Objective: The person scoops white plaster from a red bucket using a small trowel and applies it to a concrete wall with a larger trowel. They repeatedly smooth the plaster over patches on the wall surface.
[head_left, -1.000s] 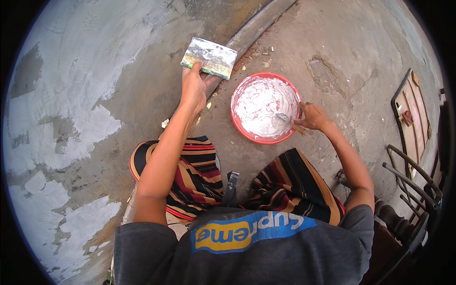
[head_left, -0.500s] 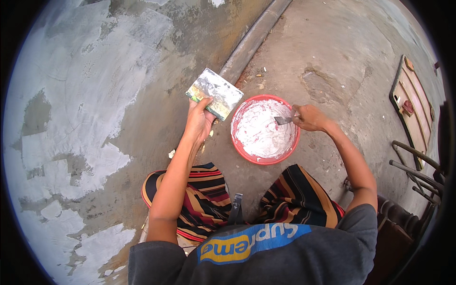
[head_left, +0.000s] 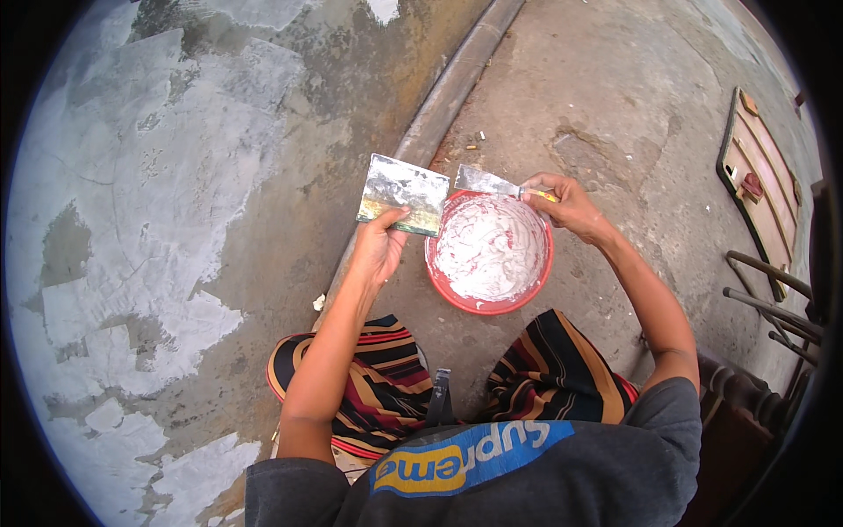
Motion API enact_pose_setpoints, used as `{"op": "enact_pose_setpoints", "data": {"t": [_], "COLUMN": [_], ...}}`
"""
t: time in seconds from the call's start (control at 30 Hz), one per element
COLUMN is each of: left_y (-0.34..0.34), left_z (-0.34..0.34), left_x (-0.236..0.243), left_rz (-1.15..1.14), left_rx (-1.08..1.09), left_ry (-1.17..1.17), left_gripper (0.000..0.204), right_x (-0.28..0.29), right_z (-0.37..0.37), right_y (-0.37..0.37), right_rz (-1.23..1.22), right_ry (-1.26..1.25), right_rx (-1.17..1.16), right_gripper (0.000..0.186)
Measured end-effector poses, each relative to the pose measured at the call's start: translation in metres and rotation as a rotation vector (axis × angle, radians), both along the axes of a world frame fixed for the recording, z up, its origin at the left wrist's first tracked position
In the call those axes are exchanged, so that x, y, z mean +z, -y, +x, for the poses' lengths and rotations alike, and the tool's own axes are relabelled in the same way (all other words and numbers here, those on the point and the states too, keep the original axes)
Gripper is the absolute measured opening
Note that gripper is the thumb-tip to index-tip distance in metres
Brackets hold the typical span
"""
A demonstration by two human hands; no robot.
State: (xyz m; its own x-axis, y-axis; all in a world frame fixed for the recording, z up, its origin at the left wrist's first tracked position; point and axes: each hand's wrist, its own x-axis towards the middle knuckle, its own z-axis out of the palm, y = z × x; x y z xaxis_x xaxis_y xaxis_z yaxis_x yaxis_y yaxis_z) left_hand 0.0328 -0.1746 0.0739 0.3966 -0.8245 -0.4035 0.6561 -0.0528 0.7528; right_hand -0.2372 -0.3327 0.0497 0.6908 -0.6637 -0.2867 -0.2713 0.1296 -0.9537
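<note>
My left hand [head_left: 381, 248] grips a flat rectangular plate [head_left: 406, 189] smeared with white and grey paste, thumb on top and fingers beneath. In my right hand [head_left: 565, 205] is a putty knife [head_left: 488, 181], held by its yellowish handle. Its broad metal blade points left toward the plate, with a small gap between them. Below the blade stands a red basin [head_left: 488, 307] on the floor, holding thick white paste [head_left: 492, 246] with streaky marks across its surface.
A wall [head_left: 193, 176] with patches of pale filler rises on the left. A pipe [head_left: 452, 97] runs along its foot. To the right are a wooden panel [head_left: 762, 176] and metal legs [head_left: 773, 303]. Small debris [head_left: 474, 140] lies on the floor beyond the basin.
My right hand has lifted the putty knife out of the paste and turned its blade toward the plate. My left hand has shifted the plate slightly nearer and rotated it.
</note>
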Motion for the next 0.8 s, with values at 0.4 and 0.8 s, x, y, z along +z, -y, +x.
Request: {"op": "enact_pose_setpoints", "data": {"t": [0.4,0.8], "left_y": [0.0,-0.004], "left_z": [0.0,-0.004], "left_x": [-0.002,-0.002], "left_rz": [0.009,0.053], "left_rx": [-0.015,-0.058], "left_ry": [-0.026,-0.009], "left_gripper": [0.038,0.033], "right_x": [-0.008,-0.015], "right_z": [0.006,0.019], "right_y": [0.001,-0.005], "right_rz": [0.037,-0.092], "right_ry": [-0.03,0.1], "right_rx": [0.005,0.008], "right_gripper": [0.024,0.029]}}
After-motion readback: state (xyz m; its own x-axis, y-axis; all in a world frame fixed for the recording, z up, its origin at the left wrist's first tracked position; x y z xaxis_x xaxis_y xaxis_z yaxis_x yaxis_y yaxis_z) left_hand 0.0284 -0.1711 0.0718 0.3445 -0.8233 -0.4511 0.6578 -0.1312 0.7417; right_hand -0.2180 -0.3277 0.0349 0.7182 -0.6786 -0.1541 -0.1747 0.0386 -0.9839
